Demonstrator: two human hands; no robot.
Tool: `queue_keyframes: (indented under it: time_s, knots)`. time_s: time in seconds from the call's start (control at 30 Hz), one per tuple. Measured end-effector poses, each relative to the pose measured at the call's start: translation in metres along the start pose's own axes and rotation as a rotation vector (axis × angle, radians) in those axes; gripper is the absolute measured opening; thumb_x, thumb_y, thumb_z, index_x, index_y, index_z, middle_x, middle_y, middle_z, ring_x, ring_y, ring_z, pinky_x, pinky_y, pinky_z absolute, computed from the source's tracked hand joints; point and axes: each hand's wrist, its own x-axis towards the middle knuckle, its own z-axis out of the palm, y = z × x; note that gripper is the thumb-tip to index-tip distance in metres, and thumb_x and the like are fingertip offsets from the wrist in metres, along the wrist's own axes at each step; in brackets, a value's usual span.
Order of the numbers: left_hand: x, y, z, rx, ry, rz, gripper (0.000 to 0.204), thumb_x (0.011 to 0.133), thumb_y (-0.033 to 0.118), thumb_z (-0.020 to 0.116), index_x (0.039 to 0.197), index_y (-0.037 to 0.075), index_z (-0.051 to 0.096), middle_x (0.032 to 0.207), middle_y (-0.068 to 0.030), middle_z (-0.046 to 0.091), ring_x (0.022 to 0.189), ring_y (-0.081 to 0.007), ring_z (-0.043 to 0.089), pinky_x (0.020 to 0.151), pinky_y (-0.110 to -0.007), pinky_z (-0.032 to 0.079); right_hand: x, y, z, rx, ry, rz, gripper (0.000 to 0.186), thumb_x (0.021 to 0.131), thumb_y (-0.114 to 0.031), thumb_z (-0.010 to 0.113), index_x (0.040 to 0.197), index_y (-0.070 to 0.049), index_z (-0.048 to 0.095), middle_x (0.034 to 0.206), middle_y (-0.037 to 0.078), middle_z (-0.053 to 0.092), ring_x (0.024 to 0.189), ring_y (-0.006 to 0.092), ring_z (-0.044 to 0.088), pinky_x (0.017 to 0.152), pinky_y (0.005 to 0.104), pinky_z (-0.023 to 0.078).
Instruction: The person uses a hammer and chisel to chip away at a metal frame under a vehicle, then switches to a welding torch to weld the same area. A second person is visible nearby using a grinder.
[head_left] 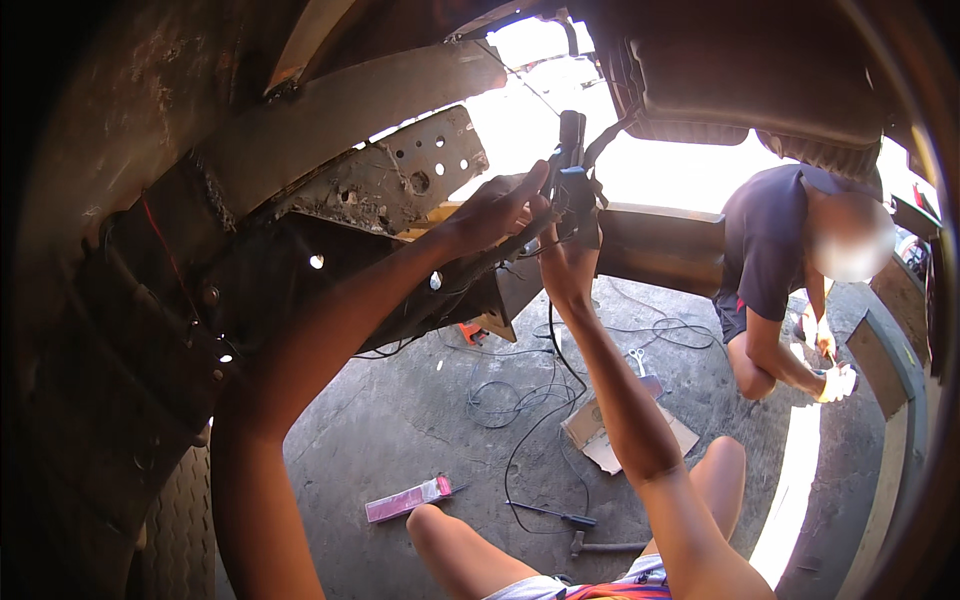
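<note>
Both of my arms reach up into the underside of a vehicle. My left hand (497,212) has its fingers closed beside a dark bundle of cables (572,135), against the bright gap; what the fingertips pinch is hard to make out. Close by on the right, my right hand (568,262) is wrapped round the lower part of that bundle, where a small blue piece shows. Shadow hides most of its fingers. A black cable (553,345) hangs below my right hand and curves down to the floor.
A perforated metal bracket (420,165) and dark frame beam (660,245) surround my hands. On the concrete lie a pink-and-white box (408,499), a hammer (610,547), cardboard (592,432), scissors (638,360) and loose cables (495,400). Another person (765,250) crouches at right, hands low.
</note>
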Motion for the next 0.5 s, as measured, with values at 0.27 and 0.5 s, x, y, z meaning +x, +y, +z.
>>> queue_keyframes:
  time_s: [0.27,0.5]
  knots:
    - [0.002,-0.021,-0.003,-0.365,-0.004,-0.007,0.069,0.092,0.066,0.049,0.096,-0.001,0.067,0.087,-0.0121,0.070,0.078,-0.0191,0.067,0.079,-0.033,0.055,0.004,-0.015,0.005,-0.064,-0.006,-0.115,0.068,0.087,-0.015,0.071,0.144,-0.001,0.038,0.106,0.015,0.070,0.097,0.0224,0.069,0.084,0.0347,0.054]
    - [0.008,-0.029,-0.006,-0.377,0.034,0.042,0.062,0.093,0.057,0.051,0.104,-0.002,0.066,0.088,-0.0142,0.070,0.080,-0.0191,0.068,0.075,-0.031,0.056,0.006,-0.002,0.009,0.091,-0.057,-0.050,0.063,0.089,-0.017,0.070,0.141,0.001,0.041,0.102,0.014,0.070,0.094,0.0211,0.070,0.081,0.0332,0.055]
